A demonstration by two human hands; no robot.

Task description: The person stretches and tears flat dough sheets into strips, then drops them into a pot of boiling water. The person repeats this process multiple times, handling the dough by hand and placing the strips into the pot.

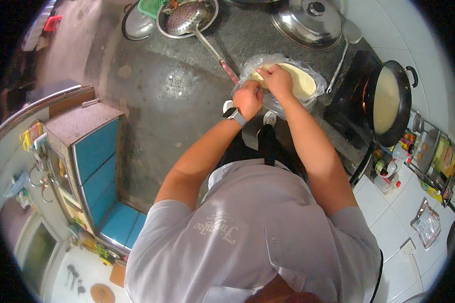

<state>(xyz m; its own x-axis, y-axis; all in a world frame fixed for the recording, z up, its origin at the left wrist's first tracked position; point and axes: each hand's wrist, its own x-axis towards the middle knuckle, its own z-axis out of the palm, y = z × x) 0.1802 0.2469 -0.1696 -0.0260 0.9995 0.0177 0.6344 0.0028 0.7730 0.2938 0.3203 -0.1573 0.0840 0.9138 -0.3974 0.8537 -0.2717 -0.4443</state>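
Observation:
A clear plastic bag [313, 78] lies on the dark stone counter [268, 35] with a stack of pale yellow round wrappers [304, 81] inside. My left hand [247, 98], with a watch on its wrist, pinches at the near edge of the stack. My right hand [278, 78] rests on top of the stack, fingers curled over its edge. Both hands are close together, touching the wrappers and the bag's open mouth.
A black wok [392, 101] holding a thin pale sheet sits over a lit burner at the right. A slotted metal ladle [189, 17] lies in a steel bowl at the back, beside a steel pot lid [308, 22]. A teal cabinet [93, 166] stands at the left.

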